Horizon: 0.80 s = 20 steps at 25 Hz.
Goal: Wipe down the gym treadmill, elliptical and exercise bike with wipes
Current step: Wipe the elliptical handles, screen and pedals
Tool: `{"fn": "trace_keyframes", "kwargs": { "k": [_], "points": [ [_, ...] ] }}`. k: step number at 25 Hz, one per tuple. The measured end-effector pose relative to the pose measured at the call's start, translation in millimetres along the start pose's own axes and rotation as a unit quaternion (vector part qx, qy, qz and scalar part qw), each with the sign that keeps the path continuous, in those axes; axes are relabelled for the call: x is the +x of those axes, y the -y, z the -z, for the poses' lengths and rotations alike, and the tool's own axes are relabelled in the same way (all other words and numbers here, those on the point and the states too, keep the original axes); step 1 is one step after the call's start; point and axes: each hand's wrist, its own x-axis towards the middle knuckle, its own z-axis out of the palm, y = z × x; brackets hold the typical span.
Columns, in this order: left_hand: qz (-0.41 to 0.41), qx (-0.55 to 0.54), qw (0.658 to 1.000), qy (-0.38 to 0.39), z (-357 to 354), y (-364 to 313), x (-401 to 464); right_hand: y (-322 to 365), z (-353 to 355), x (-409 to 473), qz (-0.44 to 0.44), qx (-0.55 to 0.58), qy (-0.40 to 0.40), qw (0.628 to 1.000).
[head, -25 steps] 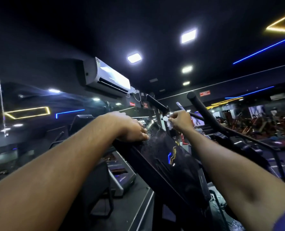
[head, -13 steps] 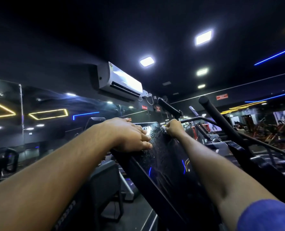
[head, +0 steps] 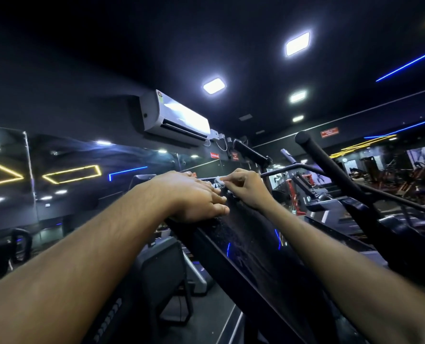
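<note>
A black machine console (head: 246,247) slopes up and away from me, its dark panel speckled with wet droplets. My left hand (head: 194,197) rests on the console's upper left edge, fingers laid over the rim. At the top of the panel my right hand (head: 247,186) pinches a small white wipe (head: 218,180) against the surface. Most of the wipe is hidden under the fingers.
A thick black handlebar (head: 330,165) rises at the right, with another grip (head: 250,151) behind the hands. A white air conditioner (head: 176,117) hangs on the wall above a mirror. More gym machines (head: 325,202) stand at the right, and a treadmill deck (head: 194,274) lies below left.
My right hand with the wipe has moved left across the top of the panel, closer to my left hand. The view has shifted slightly right. The left hand stays on the console's edge.
</note>
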Motion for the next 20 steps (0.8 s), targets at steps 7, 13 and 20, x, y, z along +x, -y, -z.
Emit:
{"fn": "trace_keyframes", "kwargs": {
  "k": [7,13,20],
  "points": [
    [-0.004,-0.016,1.000,-0.009,-2,4,2,-51,0,18,-0.103,-0.160,-0.016,0.982],
    [0.000,-0.033,0.999,-0.020,-4,5,2,-104,22,-6,-0.287,-0.208,0.005,0.935],
    [0.001,-0.026,0.999,-0.018,-5,6,4,-33,7,-2,-0.165,-0.159,-0.009,0.973]
  ]
}}
